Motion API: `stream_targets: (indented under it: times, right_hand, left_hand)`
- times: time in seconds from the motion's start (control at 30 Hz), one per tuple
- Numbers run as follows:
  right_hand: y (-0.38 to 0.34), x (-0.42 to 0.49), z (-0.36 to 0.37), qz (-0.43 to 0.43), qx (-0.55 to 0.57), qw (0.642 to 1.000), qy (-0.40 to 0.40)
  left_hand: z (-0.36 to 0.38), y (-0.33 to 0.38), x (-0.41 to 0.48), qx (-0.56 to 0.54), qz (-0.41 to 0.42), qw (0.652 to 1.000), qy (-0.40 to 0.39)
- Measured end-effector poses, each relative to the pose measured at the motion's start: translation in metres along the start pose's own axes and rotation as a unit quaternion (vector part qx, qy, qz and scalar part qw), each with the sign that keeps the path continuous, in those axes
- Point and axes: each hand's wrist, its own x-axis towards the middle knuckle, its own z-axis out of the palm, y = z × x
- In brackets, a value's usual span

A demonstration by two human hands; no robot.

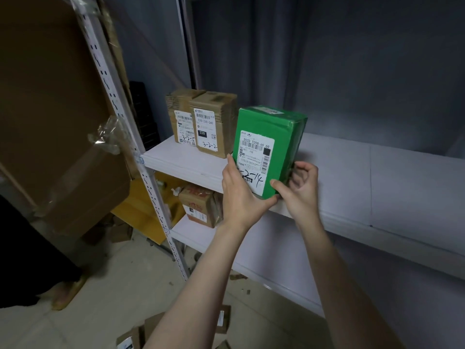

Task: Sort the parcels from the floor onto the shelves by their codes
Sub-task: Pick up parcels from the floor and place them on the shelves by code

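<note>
While the green parcel [276, 129] stood at the white shelf's [176, 158] front edge near two brown cartons [201, 122], the left hand [239, 195] and right hand [299, 190] gripped its lower corners.

- The white upper shelf board [352, 172] lies bare from the upright green taped cardboard parcel [276, 132] at its front edge rightward.
- Two brown cardboard boxes [216, 107] fill its left back corner.
- A white perforated steel upright [120, 122] bars the left front corner, with a big brown carton [50, 122] leaning beside it.
</note>
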Motion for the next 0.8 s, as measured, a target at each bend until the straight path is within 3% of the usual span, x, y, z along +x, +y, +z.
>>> stream_targets:
  times: [0.4, 0.8]
  right_hand:
    - [0.024, 0.015, 0.009, 0.008, -0.025, 1.0, -0.016]
    - [0.038, 0.043, 0.028, -0.009, -0.194, 0.98, -0.045]
  left_hand:
    - [0.01, -0.02, 0.015, 0.022, -0.014, 1.0, 0.005]
    - [0.021, -0.051, 0.045, 0.054, -0.067, 0.996, -0.012]
